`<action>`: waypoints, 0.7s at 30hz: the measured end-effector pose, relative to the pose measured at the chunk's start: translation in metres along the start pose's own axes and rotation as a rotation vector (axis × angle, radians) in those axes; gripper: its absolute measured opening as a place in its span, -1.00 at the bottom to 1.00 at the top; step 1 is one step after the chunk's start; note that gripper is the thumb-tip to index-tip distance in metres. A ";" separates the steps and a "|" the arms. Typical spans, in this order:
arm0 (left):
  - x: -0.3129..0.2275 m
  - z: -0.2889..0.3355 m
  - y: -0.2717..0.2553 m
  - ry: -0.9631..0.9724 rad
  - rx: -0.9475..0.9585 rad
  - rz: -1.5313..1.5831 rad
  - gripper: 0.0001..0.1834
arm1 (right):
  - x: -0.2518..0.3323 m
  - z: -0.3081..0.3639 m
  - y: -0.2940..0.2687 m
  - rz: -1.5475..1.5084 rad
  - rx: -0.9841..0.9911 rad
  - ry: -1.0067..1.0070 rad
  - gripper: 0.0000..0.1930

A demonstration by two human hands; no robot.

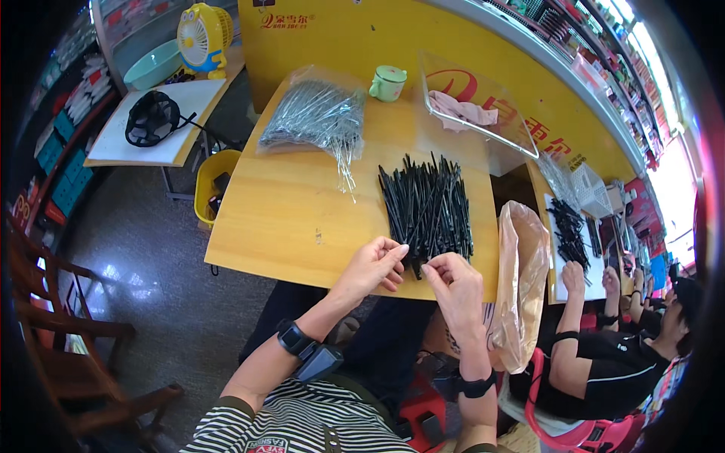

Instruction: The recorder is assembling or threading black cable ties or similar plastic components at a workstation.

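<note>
At the near edge of a wooden table (279, 215), my left hand (374, 268) has its thumb and index finger pinched together. Close by on its right, my right hand (459, 291) also pinches with thumb and forefinger. Whatever thin thing lies in the fingertips is too small to make out. Just beyond both hands is a heap of thin black strips (427, 204), its near end almost at my fingers. A clear bag (310, 113) of thin silvery wires lies farther left, with some wires spilling out of its mouth toward me.
A tan plastic bag (521, 287) hangs at the table's right edge. At the back stand a green lidded cup (388, 84) and a clear bin (498, 140) with pink cloth. A yellow bucket (215, 185) stands left. On the right, a co-worker (619, 362) handles black strips.
</note>
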State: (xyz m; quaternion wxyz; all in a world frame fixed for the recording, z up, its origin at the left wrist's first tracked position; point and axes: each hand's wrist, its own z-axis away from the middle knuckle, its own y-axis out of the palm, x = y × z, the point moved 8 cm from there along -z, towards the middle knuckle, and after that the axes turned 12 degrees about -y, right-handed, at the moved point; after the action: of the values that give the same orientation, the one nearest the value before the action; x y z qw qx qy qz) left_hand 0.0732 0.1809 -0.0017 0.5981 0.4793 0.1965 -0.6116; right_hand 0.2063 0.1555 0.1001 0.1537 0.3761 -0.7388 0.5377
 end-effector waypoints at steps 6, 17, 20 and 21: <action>0.004 -0.018 0.009 -0.047 -0.002 0.006 -0.63 | -0.003 0.000 0.003 -0.081 0.002 0.015 -0.91; 0.012 0.018 -0.004 -0.228 0.219 0.381 -0.84 | -0.001 -0.017 0.019 -0.194 0.038 0.047 -0.92; 0.010 0.031 -0.004 -0.269 0.292 0.485 -0.84 | -0.004 -0.020 0.028 -0.139 0.085 0.063 -0.89; 0.012 0.034 -0.001 -0.309 0.326 0.496 -0.84 | -0.004 -0.021 0.030 -0.139 0.089 0.065 -0.89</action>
State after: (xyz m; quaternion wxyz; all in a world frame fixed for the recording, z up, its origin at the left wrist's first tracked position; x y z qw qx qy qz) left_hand 0.0619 0.1471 0.0042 0.6669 0.5034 -0.1198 -0.5361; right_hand 0.1837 0.1803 0.0856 0.1977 0.4151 -0.6810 0.5699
